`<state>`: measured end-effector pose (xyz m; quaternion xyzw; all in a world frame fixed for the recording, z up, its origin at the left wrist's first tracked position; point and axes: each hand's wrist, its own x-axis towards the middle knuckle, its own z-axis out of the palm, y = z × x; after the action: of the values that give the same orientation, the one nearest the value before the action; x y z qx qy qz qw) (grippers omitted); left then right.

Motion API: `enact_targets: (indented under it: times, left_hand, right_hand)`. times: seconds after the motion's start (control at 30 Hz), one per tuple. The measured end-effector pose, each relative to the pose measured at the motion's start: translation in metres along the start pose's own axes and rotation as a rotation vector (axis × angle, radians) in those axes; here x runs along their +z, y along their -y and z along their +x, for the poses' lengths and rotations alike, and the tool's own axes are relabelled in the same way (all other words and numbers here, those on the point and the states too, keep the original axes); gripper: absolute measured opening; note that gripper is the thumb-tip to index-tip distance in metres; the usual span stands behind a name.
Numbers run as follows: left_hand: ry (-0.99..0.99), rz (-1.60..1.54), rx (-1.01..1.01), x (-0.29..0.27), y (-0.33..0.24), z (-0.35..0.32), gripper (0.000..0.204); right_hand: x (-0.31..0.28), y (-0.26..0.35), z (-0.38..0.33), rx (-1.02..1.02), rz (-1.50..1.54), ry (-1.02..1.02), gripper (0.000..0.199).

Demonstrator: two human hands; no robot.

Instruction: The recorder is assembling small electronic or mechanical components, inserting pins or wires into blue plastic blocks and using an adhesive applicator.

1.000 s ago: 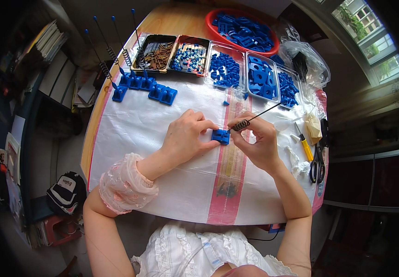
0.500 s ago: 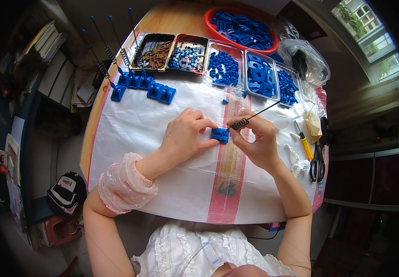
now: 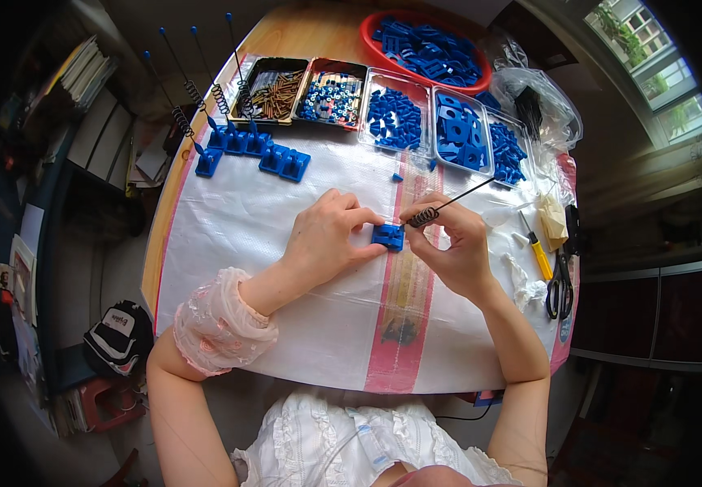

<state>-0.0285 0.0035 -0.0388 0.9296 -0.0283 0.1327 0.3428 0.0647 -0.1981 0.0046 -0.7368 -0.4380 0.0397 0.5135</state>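
Observation:
On the white woven sheet (image 3: 302,341), a small blue plastic base (image 3: 389,237) lies between my hands. My left hand (image 3: 328,235) grips its left side between thumb and index finger. My right hand (image 3: 458,250) is closed in a pinch on a black wire rod with a coiled spring section (image 3: 424,217). The rod slants up to the right, and its lower end meets the right edge of the base; whether it sits inside cannot be made out. Further left stand several finished-looking blue bases (image 3: 237,141), some with spring rods tipped in blue.
Along the back are trays of brass screws (image 3: 276,96), small blue-and-white parts (image 3: 332,99), blue wedges (image 3: 394,119), blue plates (image 3: 459,134) and small blue pieces (image 3: 507,152). Behind them sits a red basin (image 3: 367,40). A yellow-handled screwdriver (image 3: 540,258) and black scissors (image 3: 559,292) lie right.

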Motion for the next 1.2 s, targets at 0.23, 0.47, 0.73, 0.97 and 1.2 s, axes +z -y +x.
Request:
enact_targets:
  times: [0.23, 0.47, 0.73, 0.97, 1.2]
  left_hand:
    - [0.024, 0.002, 0.004, -0.003, 0.0, -0.001, 0.034]
    - [-0.079, -0.274, 0.106, -0.016, 0.0, 0.008, 0.046]
    - [0.096, -0.64, -0.122, -0.023, -0.022, 0.013, 0.046]
    - [0.112, -0.638, -0.144, -0.028, -0.031, 0.015, 0.049]
    - [0.114, -0.653, -0.075, -0.031, -0.036, 0.013, 0.049]
  right_hand:
    - [0.001, 0.001, 0.0, -0.013, -0.005, -0.01, 0.014]
    - [0.002, 0.003, 0.001, -0.023, 0.017, -0.005, 0.014]
    - [0.001, 0.001, 0.0, -0.021, 0.051, -0.014, 0.014]
    - [0.001, 0.003, -0.001, -0.004, 0.065, -0.027, 0.013]
    - [-0.001, 0.0, 0.002, -0.067, -0.012, -0.029, 0.014]
